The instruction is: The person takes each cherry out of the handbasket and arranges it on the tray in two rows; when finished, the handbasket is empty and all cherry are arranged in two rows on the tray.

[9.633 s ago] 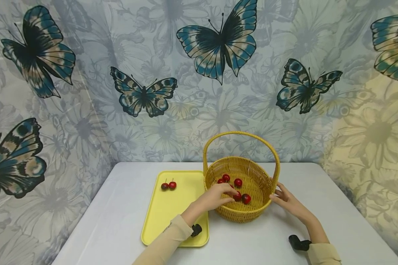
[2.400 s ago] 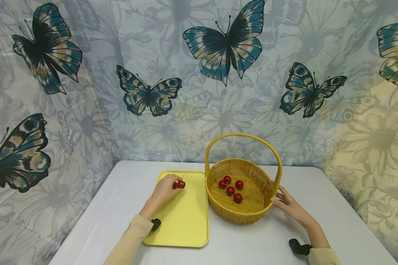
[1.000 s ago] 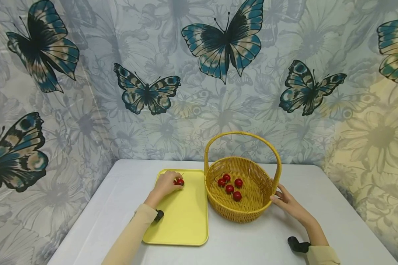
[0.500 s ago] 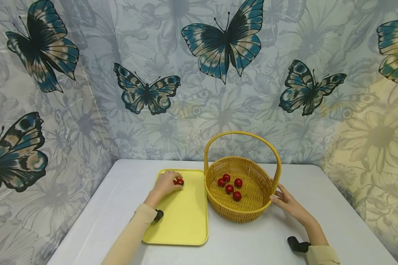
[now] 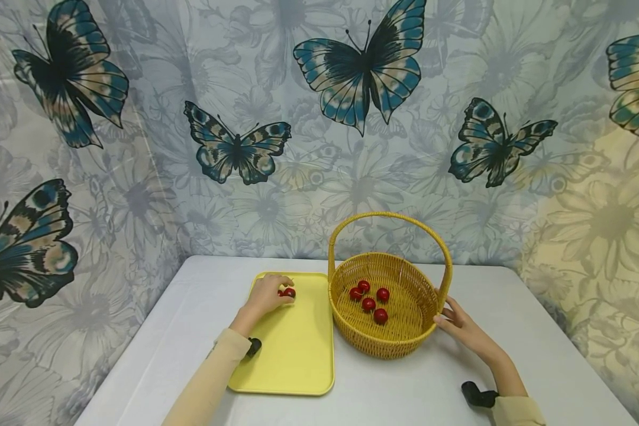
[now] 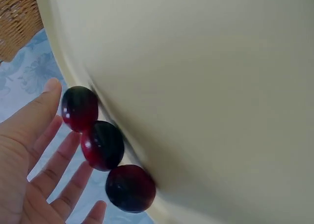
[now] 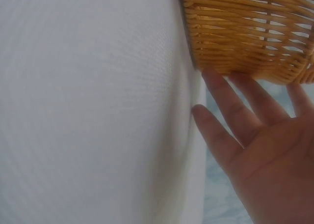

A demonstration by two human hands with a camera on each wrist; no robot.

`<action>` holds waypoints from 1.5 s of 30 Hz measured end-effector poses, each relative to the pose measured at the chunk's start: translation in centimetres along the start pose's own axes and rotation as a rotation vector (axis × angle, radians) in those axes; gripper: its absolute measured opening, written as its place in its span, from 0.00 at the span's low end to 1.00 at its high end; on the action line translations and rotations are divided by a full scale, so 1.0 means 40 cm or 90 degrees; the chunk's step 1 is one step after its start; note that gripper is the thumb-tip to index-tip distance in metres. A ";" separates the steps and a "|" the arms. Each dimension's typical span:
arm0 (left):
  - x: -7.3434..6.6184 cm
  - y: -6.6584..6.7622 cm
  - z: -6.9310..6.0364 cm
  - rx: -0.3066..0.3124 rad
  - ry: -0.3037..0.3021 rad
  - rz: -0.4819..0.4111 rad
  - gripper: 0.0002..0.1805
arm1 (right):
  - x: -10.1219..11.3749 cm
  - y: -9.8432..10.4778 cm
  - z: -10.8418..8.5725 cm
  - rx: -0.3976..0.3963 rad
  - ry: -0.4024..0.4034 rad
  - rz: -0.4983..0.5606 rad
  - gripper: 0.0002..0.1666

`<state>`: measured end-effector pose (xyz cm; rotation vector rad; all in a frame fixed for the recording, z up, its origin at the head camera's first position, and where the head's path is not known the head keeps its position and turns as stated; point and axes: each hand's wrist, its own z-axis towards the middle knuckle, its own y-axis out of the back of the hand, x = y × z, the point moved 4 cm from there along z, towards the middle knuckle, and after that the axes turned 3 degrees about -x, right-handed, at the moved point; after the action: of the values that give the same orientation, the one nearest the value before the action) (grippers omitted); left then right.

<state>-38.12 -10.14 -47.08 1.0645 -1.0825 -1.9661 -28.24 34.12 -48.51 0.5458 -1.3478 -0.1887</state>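
On the yellow tray (image 5: 293,367), my left hand (image 5: 265,299) is at the red cherries (image 5: 290,293) near the far left corner. The left wrist view shows three dark red cherries (image 6: 102,145) in a row, with the thumb and spread fingers of my left hand (image 6: 44,160) beside and behind them, none curled round one. My right hand (image 5: 465,328) touches the right side of the wicker basket (image 5: 386,349) below its handle. In the right wrist view, nearly straight fingertips of my right hand (image 7: 260,135) meet the woven side (image 7: 235,42).
Several red cherries (image 5: 380,316) lie inside the basket, whose tall handle (image 5: 386,214) arches over it. The tray and basket stand side by side on a white table (image 5: 394,390). Behind is a butterfly-patterned cloth (image 5: 362,160).
Since the oldest frame, my left hand has moved from the basket to the cherries on the tray. Over the last second both hands have stayed nearly still.
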 end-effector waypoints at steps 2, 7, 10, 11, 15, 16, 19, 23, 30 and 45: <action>-0.006 0.005 -0.002 -0.004 0.000 -0.012 0.18 | 0.000 0.001 -0.001 -0.001 -0.001 0.002 0.39; -0.028 0.016 -0.005 -0.021 -0.010 -0.040 0.17 | -0.005 0.003 -0.002 -0.001 -0.003 0.008 0.39; -0.042 0.020 -0.007 -0.026 -0.020 -0.048 0.16 | -0.006 0.005 -0.002 0.001 -0.003 0.013 0.39; -0.047 0.020 -0.008 -0.029 -0.026 -0.047 0.16 | -0.007 0.005 -0.002 0.002 -0.003 0.017 0.39; -0.067 0.020 -0.013 -0.043 -0.053 -0.046 0.16 | -0.006 0.006 -0.002 0.004 -0.005 0.023 0.39; -0.072 0.021 -0.014 -0.047 -0.059 -0.052 0.16 | -0.005 0.005 -0.001 0.005 -0.002 0.021 0.39; -0.091 0.024 -0.016 -0.060 -0.073 -0.058 0.15 | -0.001 0.003 0.000 0.003 0.001 0.011 0.39; -0.121 0.031 -0.020 -0.075 -0.088 -0.083 0.13 | 0.002 0.001 -0.001 0.000 -0.006 0.002 0.39; -0.169 0.023 -0.025 -0.095 -0.117 -0.135 0.13 | 0.004 -0.001 -0.001 -0.003 -0.012 -0.002 0.39; -0.269 -0.002 -0.003 -0.072 -0.168 -0.193 0.15 | -0.007 0.000 0.000 -0.007 -0.019 0.003 0.40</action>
<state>-33.06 -1.32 -43.50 0.9730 -0.9732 -2.4342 -28.29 34.25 -48.75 0.5324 -1.3765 -0.2016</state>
